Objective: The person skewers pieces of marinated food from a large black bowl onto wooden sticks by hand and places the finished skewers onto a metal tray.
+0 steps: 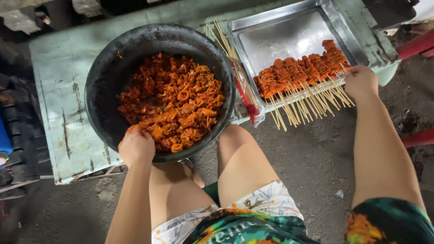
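head view: the one camera looks straight down over the person's knees at a low table.
left hand (135, 145): curled at the near rim of the bowl, fingertips dipped into the meat at its front edge; seen from the back, so whether it pinches a piece i cannot tell.
right hand (360, 81): closed into a loose fist at the near right corner of the tray, on the ends of the sticks there; the fingers are folded under, and what they grip cannot be told.
black bowl (108, 72): wide and round, its near rim hangs past the table edge above the knees.
marinated meat (174, 101): orange-red curls heaped in the bowl's middle and near side; the far and left inner wall stays bare.
metal tray (289, 36): rectangular, set at a slant to the right of the bowl; its far half is bare shiny metal (the widest open patch on the table).
filled skewers (300, 72): one row along the tray's near edge, meat inside, sticks jutting out past the rim and table edge.
bare sticks (226, 47): a bundle in the narrow gap between bowl and tray.
table (58, 81): pale, scuffed top; open strip left of the bowl up to its left edge.
ground (316, 158): dark, rough, between the knees and right arm.
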